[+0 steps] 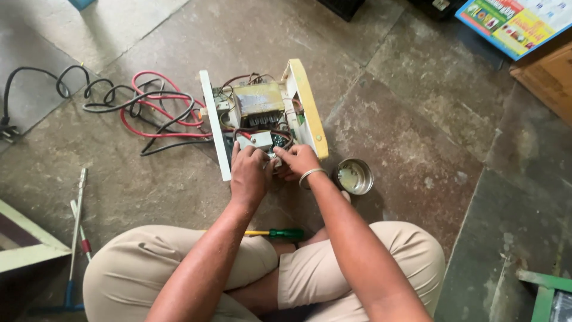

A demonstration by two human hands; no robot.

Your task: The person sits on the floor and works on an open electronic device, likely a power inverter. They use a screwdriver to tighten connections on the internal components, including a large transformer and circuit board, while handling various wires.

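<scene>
Your left hand point(249, 173) and right hand point(296, 161) meet at the near edge of the open electrical unit point(262, 116) on the floor, fingers curled around a small white part point(257, 141) there. A steel bowl point(354, 176) sits just right of the unit; a green-handled screwdriver point(277, 233) lies nearer you.

Surface: grey stone floor point(417, 89), stained.
Centre: opened electrical unit point(262, 113) with cream panels.
Left: red and black cables point(149, 107); 2 long tools point(77, 220).
Right: round metal tin point(354, 176).
Near legs: green-handled screwdriver point(280, 234).
</scene>
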